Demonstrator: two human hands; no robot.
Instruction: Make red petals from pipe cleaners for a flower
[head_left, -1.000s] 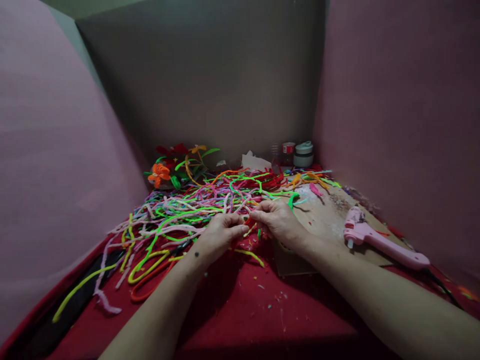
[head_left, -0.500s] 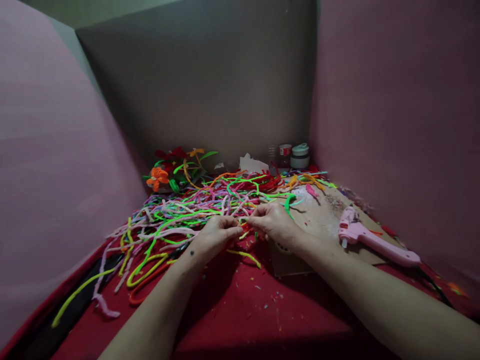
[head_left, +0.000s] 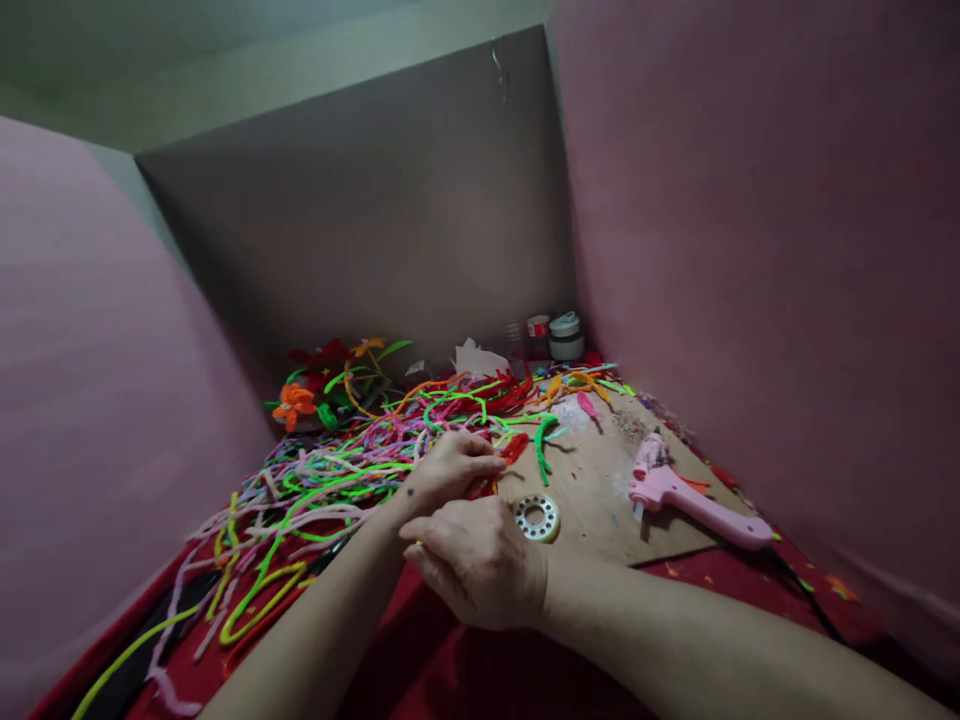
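Observation:
A tangle of pipe cleaners in green, pink, red and yellow covers the red cloth. My left hand rests at the pile's right edge, fingers pinched on a red pipe cleaner piece. My right hand lies nearer to me, back up, fingers curled toward my left forearm; what it holds is hidden. A small roll of tape lies on the cardboard sheet just right of both hands.
A pink glue gun lies on the cardboard, cord trailing right. Finished pipe-cleaner flowers stand at the back left. Small jars sit in the back corner. Pink and grey panels wall in three sides.
My right hand has pulled back from the left hand toward me, uncovering the tape roll. The view has tilted up and swung left.

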